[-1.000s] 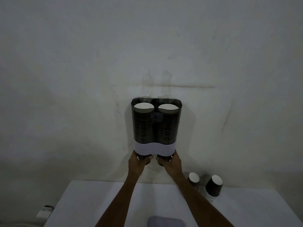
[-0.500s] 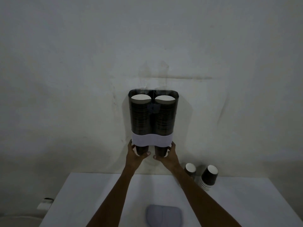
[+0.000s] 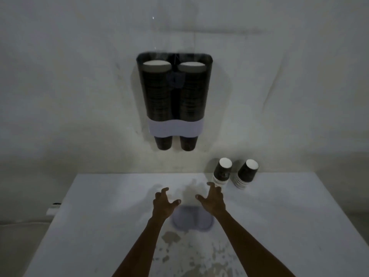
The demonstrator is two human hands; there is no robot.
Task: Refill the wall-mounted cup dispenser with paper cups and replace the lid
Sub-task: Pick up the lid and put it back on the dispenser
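The cup dispenser [image 3: 175, 127] hangs on the wall, its two clear tubes filled with dark paper cups [image 3: 157, 92] up to the open top. Two cup bottoms stick out below its pale band. The pale grey lid [image 3: 194, 221] lies flat on the white table, partly hidden by my hands. My left hand [image 3: 164, 204] and my right hand [image 3: 212, 200] hover over the lid's far edge, fingers spread and holding nothing.
Two short stacks of spare dark cups [image 3: 221, 173] [image 3: 246, 174] lean against the wall at the table's back right. The white table [image 3: 99, 216] has worn patches near its front. A small white object [image 3: 53, 209] sits off the table's left edge.
Both hands let go of the cups at the dispenser's bottom and came down over the lid on the table. The view tilted down.
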